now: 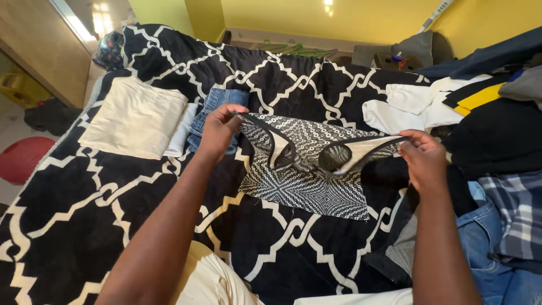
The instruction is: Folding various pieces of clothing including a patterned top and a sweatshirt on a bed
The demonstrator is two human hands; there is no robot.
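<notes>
Room: yellow walls up top, wooden panel off to the far left, and a bed covered by a black blanket with a cream lattice print [84, 226] taking up most of the view.

Landmark: gonna place everything off the patterned black-and-white garment [307, 178], which sits stretched out pretty much dead centre over the blanket.

Left hand [217, 131]: pinched shut on the garment's left top corner, fingers curled over the edge.

Right hand [424, 158]: clamped on the right end of the same top edge, thumb on top, fabric bunched a bit in the grip.

Garment lie: the long axis runs left to right between the two hands, top edge pulled fairly taut, with the rest hanging or draped down toward the person. Can't tell if the lower part touches the blanket or just floats above it.

Nearer hand: honestly even, each hand has its own end, so neither has to reach.

Left of the garment: folded jeans [217, 110] just behind the left hand, then a folded cream cloth [135, 116] further left with something white tucked beside it.

Right of the garment: messy clothes pile, including a white shirt [403, 107], dark stuff, a plaid piece [516, 214] and more denim [485, 248] by the right forearm.

Behind it: green hangers [293, 49] near the wall.
</notes>
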